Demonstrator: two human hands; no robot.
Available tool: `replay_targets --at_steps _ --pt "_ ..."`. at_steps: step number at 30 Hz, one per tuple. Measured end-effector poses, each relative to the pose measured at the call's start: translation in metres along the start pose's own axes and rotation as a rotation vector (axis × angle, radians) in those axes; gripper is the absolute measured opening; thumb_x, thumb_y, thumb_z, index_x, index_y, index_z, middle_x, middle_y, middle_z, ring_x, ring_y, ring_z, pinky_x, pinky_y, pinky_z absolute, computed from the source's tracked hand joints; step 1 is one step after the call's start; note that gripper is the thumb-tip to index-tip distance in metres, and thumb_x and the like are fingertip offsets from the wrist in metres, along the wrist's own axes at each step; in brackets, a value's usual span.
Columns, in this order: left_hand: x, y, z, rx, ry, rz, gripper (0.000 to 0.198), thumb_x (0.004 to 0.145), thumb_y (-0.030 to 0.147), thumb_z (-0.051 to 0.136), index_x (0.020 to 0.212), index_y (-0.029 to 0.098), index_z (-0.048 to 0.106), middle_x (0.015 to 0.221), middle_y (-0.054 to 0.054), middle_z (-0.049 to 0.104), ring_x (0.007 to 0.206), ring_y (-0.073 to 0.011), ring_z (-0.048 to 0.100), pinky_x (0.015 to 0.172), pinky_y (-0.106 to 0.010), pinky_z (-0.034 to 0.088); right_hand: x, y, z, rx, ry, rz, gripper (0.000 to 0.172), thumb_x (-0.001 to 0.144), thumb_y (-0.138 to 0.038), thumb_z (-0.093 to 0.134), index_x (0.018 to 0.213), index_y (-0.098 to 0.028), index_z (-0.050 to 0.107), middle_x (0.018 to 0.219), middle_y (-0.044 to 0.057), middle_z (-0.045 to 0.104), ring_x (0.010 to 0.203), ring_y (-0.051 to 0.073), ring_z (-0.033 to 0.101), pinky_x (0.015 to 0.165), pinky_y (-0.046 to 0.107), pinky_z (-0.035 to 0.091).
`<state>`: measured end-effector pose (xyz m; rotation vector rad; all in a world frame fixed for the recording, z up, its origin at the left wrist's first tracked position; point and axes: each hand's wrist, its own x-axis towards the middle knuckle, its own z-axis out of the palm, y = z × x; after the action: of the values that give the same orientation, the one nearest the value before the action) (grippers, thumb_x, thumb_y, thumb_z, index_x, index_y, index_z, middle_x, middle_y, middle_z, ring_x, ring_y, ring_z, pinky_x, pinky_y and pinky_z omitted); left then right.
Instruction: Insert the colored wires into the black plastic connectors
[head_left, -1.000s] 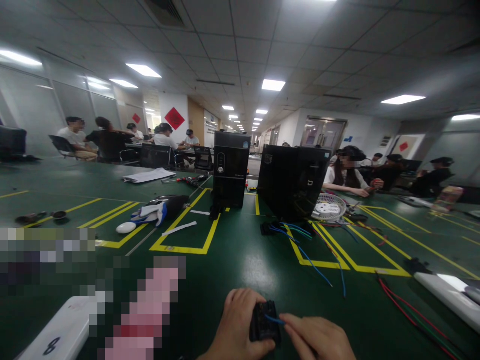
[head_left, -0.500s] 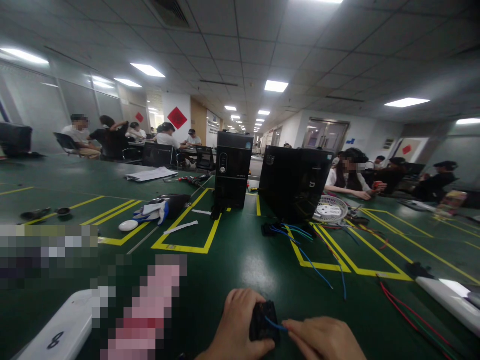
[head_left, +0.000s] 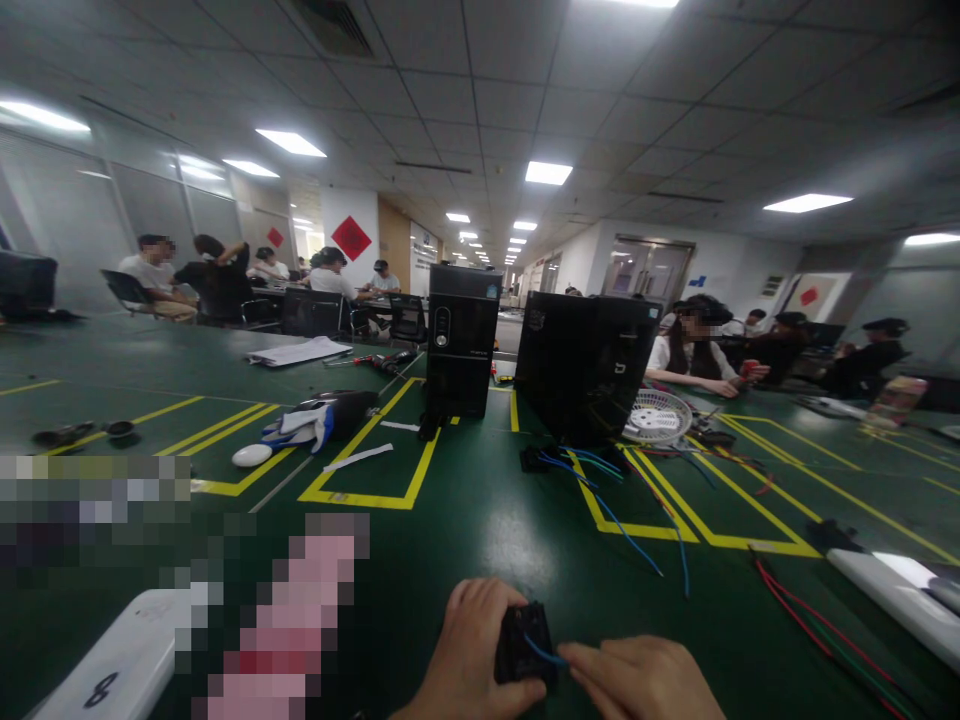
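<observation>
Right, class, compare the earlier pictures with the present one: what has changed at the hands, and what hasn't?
The right hand has shifted slightly away from the black block and toward the wearer; the blue wire between them now shows more length and a clearer bend. Nothing was grasped or released. The left hand holds the block as before, and the two black computer towers stayed put.

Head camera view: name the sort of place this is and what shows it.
Most likely a shared electronics workroom or training space in an office: a green table marked with yellow tape, black computer-style cases near blue wires, and several people seated beyond.
</observation>
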<state>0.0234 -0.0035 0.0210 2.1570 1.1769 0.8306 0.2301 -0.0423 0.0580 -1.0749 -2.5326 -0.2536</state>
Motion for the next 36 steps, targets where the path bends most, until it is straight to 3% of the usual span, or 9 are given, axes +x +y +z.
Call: replay_targets --at_steps 2,5,8,14,18,22,26,31,36 --pt "0.0 0.001 0.0 -0.005 -0.007 -0.004 0.044 0.052 0.011 0.075 0.092 0.018 0.056 0.093 -0.003 0.06 0.09 -0.0244 0.053 0.086 -0.038 0.036 -0.001 0.002 -0.003 -0.01 0.056 0.077 0.035 0.099 -0.024 0.033 0.101 -0.022 0.068 0.061 -0.001 0.069 0.05 0.016 0.068 0.047 0.024 0.048" --pt "0.0 0.003 -0.002 -0.003 -0.021 -0.007 0.046 0.052 0.01 0.075 0.094 0.017 0.057 0.095 -0.004 0.06 0.092 -0.0248 0.052 0.086 -0.039 0.035 -0.003 0.004 -0.007 -0.032 0.252 0.098 0.027 0.095 -0.02 0.042 0.11 -0.02 0.064 0.071 0.001 0.074 0.056 0.015 0.069 0.053 0.023 0.052" --pt "0.0 0.004 -0.003 -0.007 -0.025 -0.012 0.046 0.052 0.01 0.076 0.093 0.018 0.057 0.095 -0.004 0.06 0.092 -0.0245 0.052 0.087 -0.039 0.035 -0.007 0.004 -0.01 -0.013 0.422 0.151 0.029 0.09 -0.017 0.052 0.118 -0.023 0.059 0.084 0.002 0.076 0.065 0.015 0.071 0.061 0.021 0.055" --pt "0.0 0.004 -0.004 -0.007 -0.021 -0.023 0.044 0.052 0.011 0.074 0.091 0.019 0.057 0.094 -0.003 0.06 0.092 -0.0246 0.053 0.088 -0.04 0.035 -0.012 0.003 -0.008 0.33 0.688 0.595 0.02 0.093 -0.027 0.049 0.112 -0.024 0.055 0.078 0.001 0.067 0.052 0.012 0.062 0.05 0.021 0.052" --pt "0.001 0.002 -0.002 0.016 -0.029 -0.013 0.047 0.05 0.011 0.074 0.093 0.02 0.056 0.094 -0.003 0.061 0.092 -0.0253 0.054 0.089 -0.042 0.035 -0.002 0.013 -0.005 0.631 0.808 0.782 0.019 0.092 -0.036 0.051 0.104 -0.022 0.053 0.08 0.001 0.063 0.054 0.012 0.058 0.051 0.024 0.052" --pt "0.002 -0.005 0.001 0.028 -0.014 0.027 0.046 0.052 0.014 0.075 0.094 0.023 0.056 0.095 -0.001 0.062 0.092 -0.0252 0.056 0.089 -0.042 0.037 0.003 0.027 -0.005 0.867 0.831 0.912 0.029 0.085 -0.045 0.059 0.098 -0.02 0.055 0.078 0.002 0.063 0.057 0.015 0.057 0.046 0.025 0.05" --pt "0.005 -0.02 0.011 0.062 0.008 0.045 0.053 0.048 0.023 0.084 0.094 0.023 0.058 0.094 -0.002 0.064 0.09 -0.0267 0.059 0.089 -0.043 0.039 0.004 0.042 -0.011 0.78 0.83 0.961 0.04 0.082 -0.049 0.061 0.107 -0.018 0.058 0.073 0.002 0.063 0.055 0.015 0.055 0.042 0.024 0.044" --pt "0.009 -0.038 0.027 0.043 0.055 0.079 0.048 0.054 0.042 0.085 0.092 0.025 0.061 0.091 0.0 0.067 0.087 -0.0252 0.062 0.089 -0.042 0.041 0.034 0.076 -0.027 0.392 0.535 0.858 0.042 0.092 -0.045 0.041 0.113 -0.012 0.058 0.077 0.005 0.066 0.058 0.017 0.06 0.05 0.028 0.048" --pt "0.011 -0.044 0.033 0.12 0.044 0.085 0.041 0.063 0.038 0.081 0.096 0.027 0.06 0.094 0.0 0.068 0.091 -0.0252 0.063 0.089 -0.042 0.041 0.092 0.122 -0.018 0.221 0.25 0.767 0.023 0.094 -0.029 0.048 0.103 -0.016 0.065 0.084 0.003 0.069 0.08 0.019 0.065 0.076 0.035 0.051"
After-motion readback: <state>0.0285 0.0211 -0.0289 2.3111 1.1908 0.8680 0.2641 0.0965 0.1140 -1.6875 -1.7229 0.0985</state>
